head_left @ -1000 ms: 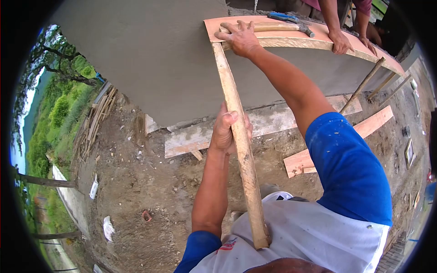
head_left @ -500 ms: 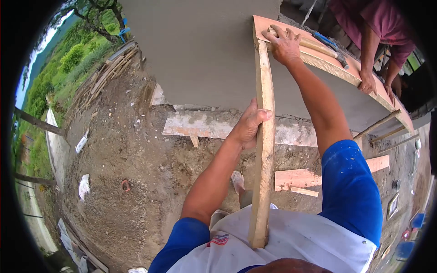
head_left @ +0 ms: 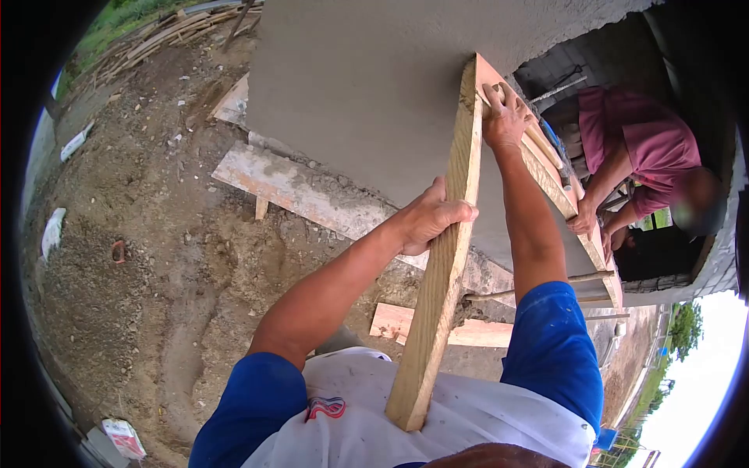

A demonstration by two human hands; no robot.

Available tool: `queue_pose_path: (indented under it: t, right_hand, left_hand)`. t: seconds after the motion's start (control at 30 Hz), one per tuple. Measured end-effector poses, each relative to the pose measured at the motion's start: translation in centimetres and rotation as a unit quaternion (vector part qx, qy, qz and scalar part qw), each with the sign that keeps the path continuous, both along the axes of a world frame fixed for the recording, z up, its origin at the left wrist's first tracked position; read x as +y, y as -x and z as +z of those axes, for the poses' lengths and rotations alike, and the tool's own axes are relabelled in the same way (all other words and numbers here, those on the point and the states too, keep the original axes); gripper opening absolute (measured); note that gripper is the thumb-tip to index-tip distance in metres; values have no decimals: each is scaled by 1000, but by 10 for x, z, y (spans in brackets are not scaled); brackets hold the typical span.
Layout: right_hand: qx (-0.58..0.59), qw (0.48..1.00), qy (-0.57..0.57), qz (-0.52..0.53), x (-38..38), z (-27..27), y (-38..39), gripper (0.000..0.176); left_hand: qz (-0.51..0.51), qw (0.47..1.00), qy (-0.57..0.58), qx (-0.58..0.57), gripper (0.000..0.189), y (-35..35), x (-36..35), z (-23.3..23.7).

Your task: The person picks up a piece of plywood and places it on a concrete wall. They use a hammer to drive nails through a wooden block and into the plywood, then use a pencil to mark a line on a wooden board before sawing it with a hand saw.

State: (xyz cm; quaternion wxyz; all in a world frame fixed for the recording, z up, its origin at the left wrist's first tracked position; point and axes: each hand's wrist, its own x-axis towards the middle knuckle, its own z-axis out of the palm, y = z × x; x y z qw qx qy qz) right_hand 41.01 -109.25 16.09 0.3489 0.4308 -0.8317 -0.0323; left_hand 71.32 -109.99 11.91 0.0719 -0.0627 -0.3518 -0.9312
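Observation:
My left hand (head_left: 431, 220) is wrapped round a long wooden timber (head_left: 441, 296), its thumb across the face. The timber slants from my chest up to the corner of a wooden plank (head_left: 538, 173) set along the wall opening. At that corner my right hand (head_left: 505, 121) curls its fingers over the plank, close to the end of a wooden handle (head_left: 546, 148) lying on it. A co-worker's hand (head_left: 583, 218) holds the plank further along.
The grey plastered wall (head_left: 359, 93) stands in front. A co-worker in a maroon shirt (head_left: 636, 132) leans through the opening. Thin wooden sticks (head_left: 538, 287) stick out below the plank. A mortar-stained board (head_left: 304, 195) and a bare board (head_left: 476, 334) lie at the wall's foot.
My view has turned to the right, showing more of the co-worker and the opening. The timber leans more, its top further right. Both my hands keep their places on the wood.

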Motion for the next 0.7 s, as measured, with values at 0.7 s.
queue_pose_path:
  t: [0.7]
  right_hand:
    - [16,1000,-1,13,2,-1,3,57]
  left_hand:
    - [-11,1000,4,-4,76,0,-1,1]
